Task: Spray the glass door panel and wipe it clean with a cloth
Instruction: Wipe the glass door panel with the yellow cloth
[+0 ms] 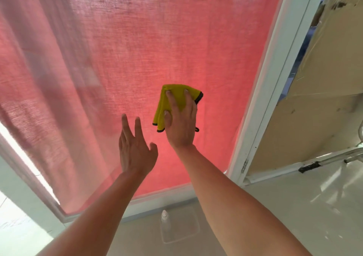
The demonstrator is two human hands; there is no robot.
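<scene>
Mostly folded yellow cloth (177, 98), dark-edged, flat under right hand (181, 126)

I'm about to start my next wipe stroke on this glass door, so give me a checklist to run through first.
1. Yellow cloth pressed to the glass door panel under the right hand: ok.
2. Left hand free, holding nothing: ok.
3. Spray bottle on the floor below the door, out of the stroke's path: ok.
4. Glass wet with spray: cannot tell.
5. Streaks remaining: cannot tell against the red curtain.
</scene>
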